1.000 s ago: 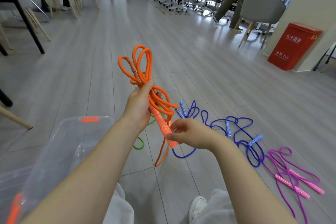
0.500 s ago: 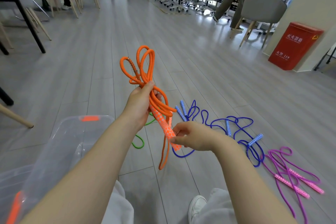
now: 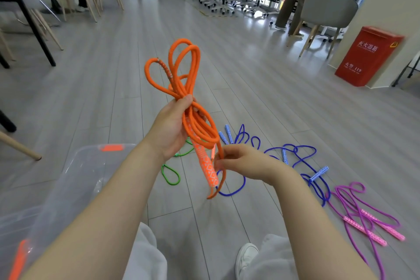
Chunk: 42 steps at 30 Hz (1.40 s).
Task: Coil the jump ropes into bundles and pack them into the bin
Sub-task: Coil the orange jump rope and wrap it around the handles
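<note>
On the grey plank floor ahead lie a green rope, blue ropes with patterned handles, and a purple rope with pink handles at the far right, all loose and tangled near one another. A red box stands against the pillar at right, a grey chair beyond it, and chair and table legs line the left edge. The floor between the ropes and the far chairs is open. The clear bin sits at lower left, just beside the left forearm, its near rim cut off by the frame. The left hand grips the orange rope at the middle of its coil, loops standing above the fist. The right hand, just below, pinches a hanging strand beside the rope's patterned handle; the tail loop dangles under it.
</note>
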Motion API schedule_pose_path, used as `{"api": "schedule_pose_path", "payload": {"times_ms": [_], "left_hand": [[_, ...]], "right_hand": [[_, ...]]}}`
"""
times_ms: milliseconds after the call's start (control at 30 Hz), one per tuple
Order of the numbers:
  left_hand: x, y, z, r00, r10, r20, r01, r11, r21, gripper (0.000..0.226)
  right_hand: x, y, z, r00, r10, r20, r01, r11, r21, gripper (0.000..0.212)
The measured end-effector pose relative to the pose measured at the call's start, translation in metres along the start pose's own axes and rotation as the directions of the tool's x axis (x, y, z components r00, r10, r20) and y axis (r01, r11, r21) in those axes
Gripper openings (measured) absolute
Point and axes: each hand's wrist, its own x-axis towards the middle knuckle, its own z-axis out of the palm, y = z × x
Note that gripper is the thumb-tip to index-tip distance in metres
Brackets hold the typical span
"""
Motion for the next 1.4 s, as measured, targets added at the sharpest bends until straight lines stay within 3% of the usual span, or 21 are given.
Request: {"api": "schedule_pose_path", "payload": {"times_ms": [200, 367, 467, 533, 633, 700, 800, 1000, 1233, 1400], "left_hand": [[0.013, 0.011, -0.023, 0.961, 0.117, -0.25, -0.136, 0.989, -0.061, 0.021], [0.026, 0.007, -0.046, 0.777, 0.189, -0.601, -0.203, 0.978, 0.045, 0.025], [0.03, 0.003, -0.05, 0.736, 0.178, -0.653, -0.171, 0.982, 0.075, 0.023], [0.032, -0.001, -0.048, 0.782, 0.214, -0.585, -0.147, 0.976, 0.161, 0.022], [0.027, -0.005, -0.04, 0.875, 0.255, -0.412, -0.065, 0.905, 0.421, 0.022], [0.018, -0.008, -0.03, 0.934, 0.219, -0.283, -0.032, 0.838, 0.544, 0.02], [0.004, -0.011, -0.016, 0.991, 0.094, -0.098, -0.02, 0.811, 0.585, 0.018], [-0.011, -0.02, 0.002, 0.983, -0.055, 0.173, -0.072, 0.76, 0.646, 0.015], [-0.013, -0.033, 0.01, 0.969, -0.092, 0.229, -0.074, 0.778, 0.624, 0.007], [-0.014, -0.033, 0.01, 0.944, -0.143, 0.298, -0.086, 0.764, 0.64, 0.013]], "right_hand": [[-0.015, 0.017, -0.03, 0.985, 0.127, -0.115, -0.134, 0.99, -0.053, 0.014], [-0.031, 0.029, -0.055, 0.924, 0.177, -0.339, -0.165, 0.984, 0.066, 0.021], [-0.032, 0.03, -0.059, 0.839, 0.193, -0.508, -0.166, 0.981, 0.099, 0.027], [-0.03, 0.022, -0.056, 0.8, 0.141, -0.584, -0.065, 0.987, 0.149, 0.022], [-0.028, 0.006, -0.05, 0.785, 0.054, -0.617, 0.11, 0.968, 0.224, 0.015], [-0.027, -0.003, -0.045, 0.797, -0.003, -0.603, 0.186, 0.953, 0.24, 0.014], [-0.026, -0.01, -0.037, 0.818, -0.064, -0.572, 0.246, 0.938, 0.246, 0.013], [-0.025, -0.017, -0.028, 0.845, -0.121, -0.521, 0.287, 0.925, 0.25, 0.014], [-0.02, -0.021, -0.019, 0.87, -0.126, -0.476, 0.269, 0.931, 0.246, 0.012], [-0.019, -0.023, -0.019, 0.842, -0.079, -0.533, 0.247, 0.936, 0.251, 0.016]]}}
